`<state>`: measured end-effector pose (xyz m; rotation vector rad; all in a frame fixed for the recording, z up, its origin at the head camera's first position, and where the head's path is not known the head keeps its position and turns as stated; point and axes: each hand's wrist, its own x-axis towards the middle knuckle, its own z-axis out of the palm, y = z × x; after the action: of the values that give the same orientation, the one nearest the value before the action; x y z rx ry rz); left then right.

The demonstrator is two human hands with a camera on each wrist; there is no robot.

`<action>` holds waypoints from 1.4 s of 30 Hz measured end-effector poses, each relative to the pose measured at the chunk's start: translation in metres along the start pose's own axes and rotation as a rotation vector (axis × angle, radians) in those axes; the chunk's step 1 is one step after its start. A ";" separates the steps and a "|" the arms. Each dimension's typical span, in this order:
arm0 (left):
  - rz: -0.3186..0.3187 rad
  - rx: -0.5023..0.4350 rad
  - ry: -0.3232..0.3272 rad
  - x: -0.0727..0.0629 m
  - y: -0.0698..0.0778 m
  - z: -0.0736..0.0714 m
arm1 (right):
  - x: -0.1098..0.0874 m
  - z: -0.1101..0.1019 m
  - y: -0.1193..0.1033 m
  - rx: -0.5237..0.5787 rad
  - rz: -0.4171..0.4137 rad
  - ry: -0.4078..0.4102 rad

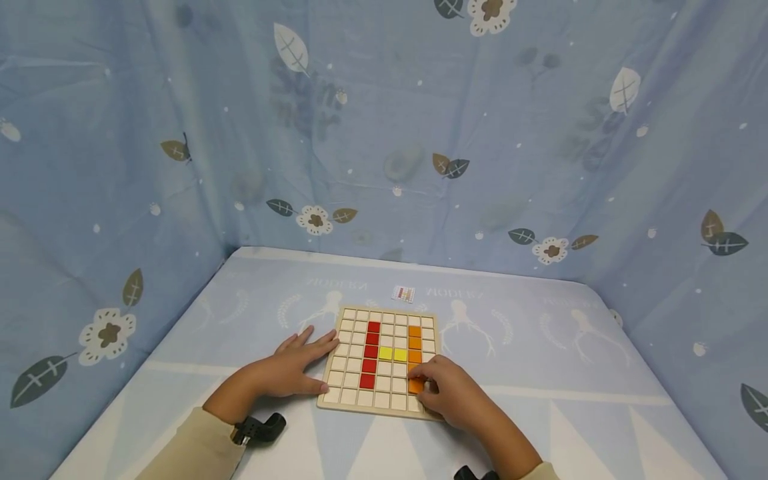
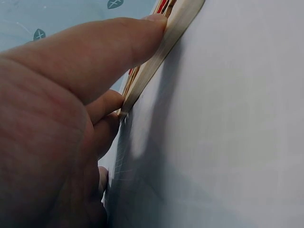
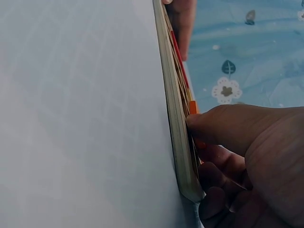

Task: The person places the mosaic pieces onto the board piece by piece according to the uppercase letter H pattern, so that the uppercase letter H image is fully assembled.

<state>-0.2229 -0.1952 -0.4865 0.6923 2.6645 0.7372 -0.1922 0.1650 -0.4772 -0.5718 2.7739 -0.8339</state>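
A light wooden grid board (image 1: pixel 379 412) lies flat on the table with coloured square tiles set in it. Several red tiles (image 1: pixel 370 351) form a column left of the middle. Two yellow tiles (image 1: pixel 393 354) run rightward from it to a column of orange tiles (image 1: pixel 415 343). My left hand (image 1: pixel 294 367) rests at the board's left edge, fingers spread, thumb near the lower left corner. At the lower end of the orange column, my right hand (image 1: pixel 450 393) pinches an orange tile (image 3: pixel 193 107) between thumb and curled fingers; the fingers partly hide the lowest orange squares.
Just behind the board lies a small printed card (image 1: pixel 403 293) with a coloured grid pattern. A patterned cloth covers the table (image 1: pixel 528 320), and blue floral curtains (image 1: pixel 384 133) close it in at the back and sides. Each wrist wears a black device (image 1: pixel 259 429).
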 end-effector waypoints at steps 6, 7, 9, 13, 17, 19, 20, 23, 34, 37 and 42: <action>0.001 -0.011 -0.005 -0.001 0.000 0.000 | -0.001 0.001 0.000 0.001 0.000 0.004; 0.000 -0.012 -0.006 -0.001 0.000 0.000 | -0.001 0.001 0.000 0.001 -0.001 0.006; -0.008 -0.013 -0.008 -0.001 0.001 0.000 | -0.001 0.001 0.000 0.001 0.000 0.009; -0.013 -0.012 -0.007 -0.001 0.002 0.000 | -0.001 0.001 0.000 0.012 0.011 0.005; -0.005 -0.007 -0.004 -0.002 0.002 -0.001 | -0.001 0.003 -0.001 0.032 0.027 -0.004; -0.004 -0.003 -0.003 -0.003 0.002 0.000 | -0.003 0.004 -0.002 0.037 0.036 -0.003; -0.007 -0.004 -0.003 -0.003 0.003 0.000 | -0.003 0.004 -0.002 0.038 0.038 0.000; -0.028 -0.011 -0.001 -0.005 0.005 0.002 | -0.005 0.004 -0.001 0.043 0.036 0.017; -0.048 -0.018 0.004 -0.003 0.006 0.004 | -0.009 0.004 0.004 0.034 0.009 0.051; -0.041 -0.034 0.005 -0.002 0.005 0.001 | -0.009 -0.002 0.007 0.054 0.025 0.072; -0.035 -0.030 0.084 -0.002 0.009 -0.011 | -0.012 -0.026 0.022 0.009 0.072 0.127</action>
<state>-0.2220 -0.1938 -0.4725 0.6184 2.7276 0.8123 -0.1951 0.1998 -0.4680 -0.4283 2.8832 -0.8964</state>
